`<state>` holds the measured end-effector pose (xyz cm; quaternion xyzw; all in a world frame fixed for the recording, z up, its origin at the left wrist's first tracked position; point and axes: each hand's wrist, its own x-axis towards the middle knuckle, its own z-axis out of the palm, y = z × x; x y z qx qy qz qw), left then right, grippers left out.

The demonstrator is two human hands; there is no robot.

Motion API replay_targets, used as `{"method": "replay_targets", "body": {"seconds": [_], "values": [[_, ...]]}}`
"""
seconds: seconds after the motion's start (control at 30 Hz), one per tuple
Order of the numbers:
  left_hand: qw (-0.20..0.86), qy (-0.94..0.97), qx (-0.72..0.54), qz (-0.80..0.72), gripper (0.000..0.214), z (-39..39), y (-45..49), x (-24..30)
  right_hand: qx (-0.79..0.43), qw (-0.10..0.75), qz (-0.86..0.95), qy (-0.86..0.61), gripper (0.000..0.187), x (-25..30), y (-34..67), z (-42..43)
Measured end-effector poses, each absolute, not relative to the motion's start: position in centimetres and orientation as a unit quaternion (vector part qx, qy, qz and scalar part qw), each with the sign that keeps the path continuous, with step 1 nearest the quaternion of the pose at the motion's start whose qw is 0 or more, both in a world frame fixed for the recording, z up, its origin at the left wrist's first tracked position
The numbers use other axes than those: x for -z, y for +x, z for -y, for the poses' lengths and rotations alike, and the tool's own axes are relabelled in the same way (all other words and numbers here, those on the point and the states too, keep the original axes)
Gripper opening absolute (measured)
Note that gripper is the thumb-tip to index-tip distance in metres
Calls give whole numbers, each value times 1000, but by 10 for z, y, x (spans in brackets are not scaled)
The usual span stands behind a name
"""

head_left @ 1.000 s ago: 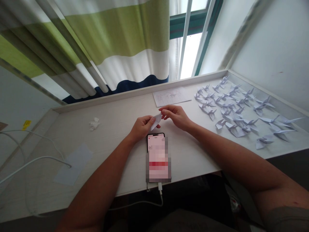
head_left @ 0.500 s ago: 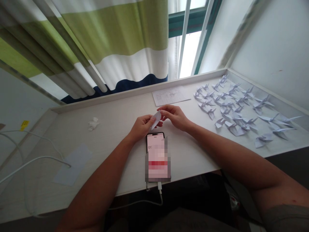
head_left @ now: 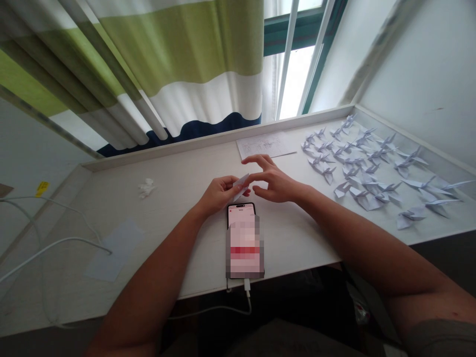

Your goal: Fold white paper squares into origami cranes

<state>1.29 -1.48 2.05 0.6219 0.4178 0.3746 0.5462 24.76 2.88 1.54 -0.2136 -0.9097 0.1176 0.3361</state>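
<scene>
A small piece of folded white paper (head_left: pixel 241 184) is pinched between the thumb and fingers of my left hand (head_left: pixel 220 195), just above the phone. My right hand (head_left: pixel 275 181) is at the paper's right side with its fingers spread; one fingertip reaches the paper's edge, while the other fingers stand apart from it. Below both hands lies a phone (head_left: pixel 242 214) with a lit pink screen, partly blurred. Several folded paper cranes (head_left: pixel 349 158) cover the right part of the white desk.
A printed sheet (head_left: pixel 260 145) lies behind my hands. Crumpled tissue (head_left: pixel 146 188) and a flat white paper sheet (head_left: pixel 115 255) are at the left, with a white cable (head_left: pixel 67 242) crossing the sheet. Another cable (head_left: pixel 247 287) plugs into the phone. A raised rim (head_left: pixel 178 144) borders the desk.
My right hand's fingers have opened from a pinch at the paper and spread apart. My left hand keeps hold of the folded paper. The view has shifted slightly.
</scene>
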Motion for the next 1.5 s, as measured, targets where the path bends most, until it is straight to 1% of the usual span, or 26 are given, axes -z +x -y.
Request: {"method": "replay_targets", "body": {"seconds": [0.1, 0.2, 0.3, 0.47, 0.63, 0.7, 0.83, 0.9, 1.07, 1.2, 1.4, 1.5], "values": [[534, 625, -394, -411, 45, 13, 13, -16, -113, 319, 916, -214, 21, -16, 247, -29], [533, 633, -381, -412, 45, 12, 13, -13, -134, 297, 921, -214, 15, -15, 246, -30], [540, 632, -367, -418, 47, 13, 12, -16, -159, 284, 921, -212, 14, -15, 245, -31], [552, 629, -350, -421, 47, 15, 11, -21, -213, 311, 905, -197, 12, -16, 243, -30], [560, 629, -354, -408, 41, 13, 9, -24, -337, 359, 843, -215, 9, -12, 236, -26], [566, 625, -354, -404, 40, 13, 8, -24, -393, 383, 801, -239, 18, -9, 234, -25], [589, 612, -345, -400, 40, 13, 9, -21, -479, 411, 737, -241, 45, -5, 231, -26], [606, 599, -336, -400, 40, 14, 10, -19, -498, 406, 728, -238, 48, -4, 230, -28], [615, 592, -326, -406, 37, 16, 13, -21, -512, 386, 719, -268, 35, -4, 231, -30], [607, 599, -323, -411, 39, 18, 13, -25, -525, 363, 717, -280, 32, -7, 231, -27], [627, 597, -321, -385, 41, 17, 13, -20, -546, 378, 691, -286, 29, -11, 231, -26], [634, 595, -312, -384, 44, 16, 13, -17, -536, 380, 698, -283, 29, -10, 231, -26]]}}
